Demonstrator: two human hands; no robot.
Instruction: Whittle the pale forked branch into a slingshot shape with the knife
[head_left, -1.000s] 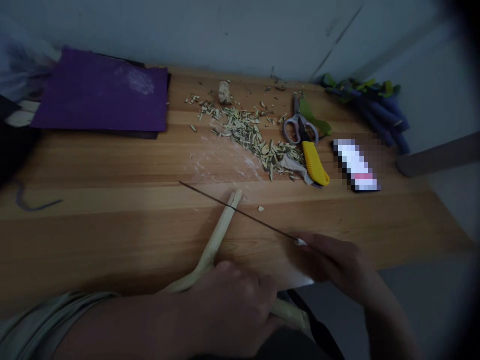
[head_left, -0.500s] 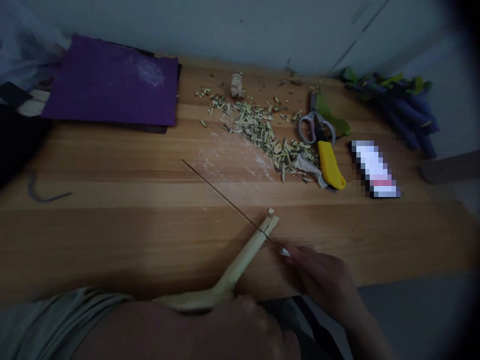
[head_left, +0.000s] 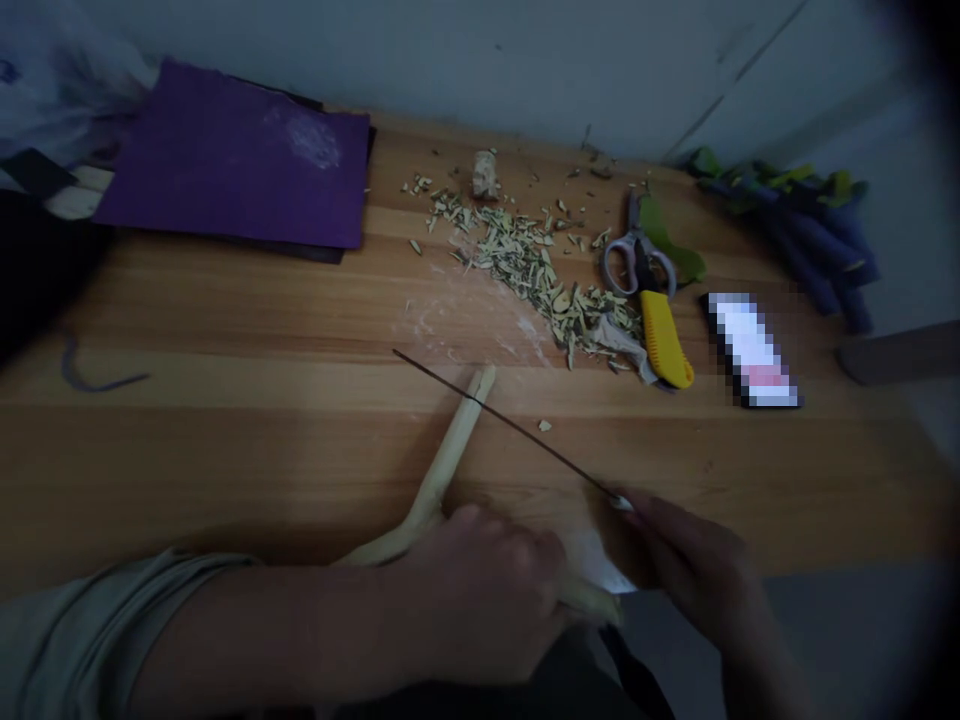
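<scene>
My left hand (head_left: 487,590) reaches across from the left and is closed round a forked, peeled wooden stick (head_left: 442,465). One prong of the stick points up over the table; another end shows past my knuckles on the right. In my right hand (head_left: 690,560) I pinch the end of a thin dark rod (head_left: 540,445), which looks like a slim round file. The rod lies across the prong, touching it just below its tip. A small wood chip (head_left: 544,426) rests on the table to the right of the prong.
Wood shavings (head_left: 517,260) lie heaped mid-table, with scissors (head_left: 637,255) and a yellow-handled cutter (head_left: 666,340) beside them. A phone (head_left: 754,350) is at the right, before bluish rolls (head_left: 810,225). Purple sheets (head_left: 247,160) lie back left; a grey strip (head_left: 97,380) is at left.
My left hand has moved up with the forked stick, whose prong now sits further left and up. The rod has slid rightward across the prong, with my right hand moving right.
</scene>
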